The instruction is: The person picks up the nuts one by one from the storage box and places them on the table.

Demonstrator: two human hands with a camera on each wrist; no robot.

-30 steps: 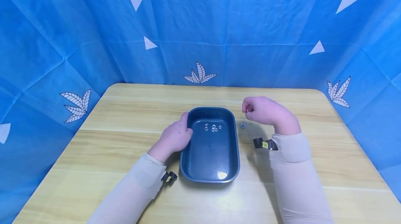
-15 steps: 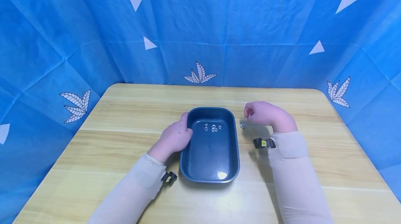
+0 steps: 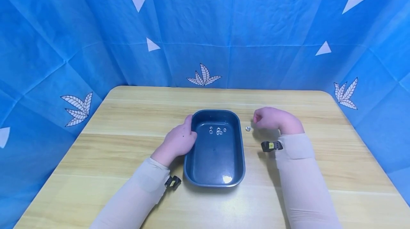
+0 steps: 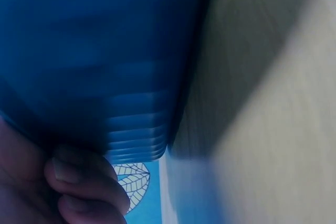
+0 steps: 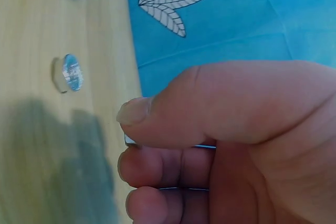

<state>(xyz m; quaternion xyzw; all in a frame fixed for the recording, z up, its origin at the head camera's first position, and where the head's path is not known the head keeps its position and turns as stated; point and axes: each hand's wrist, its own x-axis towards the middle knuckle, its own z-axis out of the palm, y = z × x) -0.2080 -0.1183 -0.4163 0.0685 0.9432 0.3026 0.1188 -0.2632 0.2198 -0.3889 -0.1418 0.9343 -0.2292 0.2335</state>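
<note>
My left hand [image 3: 180, 138] grips the tray [image 3: 214, 165], pieces [image 3: 218, 129] inside; one disc [image 3: 248, 128] remains outside, right. I can't tell if my right hand [image 3: 274, 119] pinches anything.

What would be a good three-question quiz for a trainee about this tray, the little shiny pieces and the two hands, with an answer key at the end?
1. Which hand grips the side of the tray?
2. True or false: all the small shiny pieces lie inside the tray.
3. Fill in the gap: behind the table hangs a ____ cloth with white shapes on it.

Key
1. The left hand.
2. False; one shiny piece lies on the table, between the tray and the right hand.
3. Blue.
</note>
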